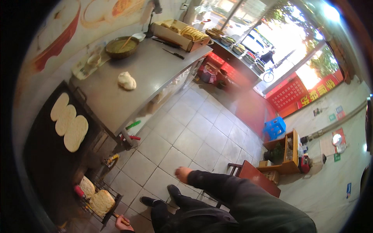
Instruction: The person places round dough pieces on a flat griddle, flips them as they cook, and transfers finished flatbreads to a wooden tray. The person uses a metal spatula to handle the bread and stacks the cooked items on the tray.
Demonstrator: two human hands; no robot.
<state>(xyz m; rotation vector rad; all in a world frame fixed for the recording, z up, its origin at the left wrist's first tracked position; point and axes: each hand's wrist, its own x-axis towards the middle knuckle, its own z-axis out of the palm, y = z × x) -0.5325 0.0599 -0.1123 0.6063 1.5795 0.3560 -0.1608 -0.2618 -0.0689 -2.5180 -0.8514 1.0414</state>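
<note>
At the lower left, my left hand (pixel 123 223) grips the wooden handle (pixel 121 219) of a metal wire rack (pixel 112 208). Two browned flatbreads (pixel 102 202) lie on the rack, beside the dark griddle stove. My right hand (pixel 183 174) hangs above the tiled floor, its fingers curled and slightly blurred; whether they are fully closed is unclear. Nothing shows in it. Three pale oval flatbreads (pixel 70 120) lie side by side on the black griddle (pixel 43 151). A lump of dough (pixel 127 81) sits on the steel worktable (pixel 151 70).
The worktable also carries a bowl of greenish mixture (pixel 122 48), a knife (pixel 174 53) and a box of breads (pixel 182 35). A red-topped table (pixel 258 179) and blue stool (pixel 274 128) stand to the right. Bowls of food (pixel 239 49) line the window counter; a cyclist (pixel 266 58) is outside.
</note>
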